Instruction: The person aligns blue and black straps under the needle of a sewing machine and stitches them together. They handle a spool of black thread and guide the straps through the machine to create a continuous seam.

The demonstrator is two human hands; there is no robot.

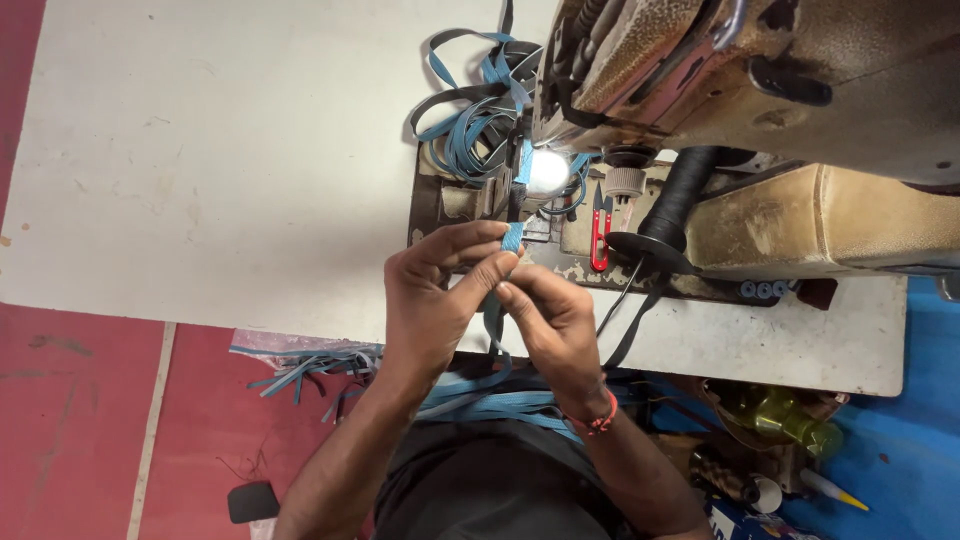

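Note:
My left hand (435, 290) and my right hand (548, 322) meet in front of a worn sewing machine (760, 70). Together they pinch a narrow blue strap (512, 238) whose end points toward the needle area, lit by a small bright lamp (548, 170). The strap runs down between my hands toward my lap, where more blue straps (490, 405) lie. Behind the needle, a tangle of blue and black straps (470, 115) rests on the table.
A white table (220, 150) carries the machine. Red thread snips (600, 230) lie on the machine bed beside a black thread spool (675, 205). Loose blue strips (310, 365) hang at the table's near edge. A yellow-green bottle (790, 420) lies at lower right, above blue flooring.

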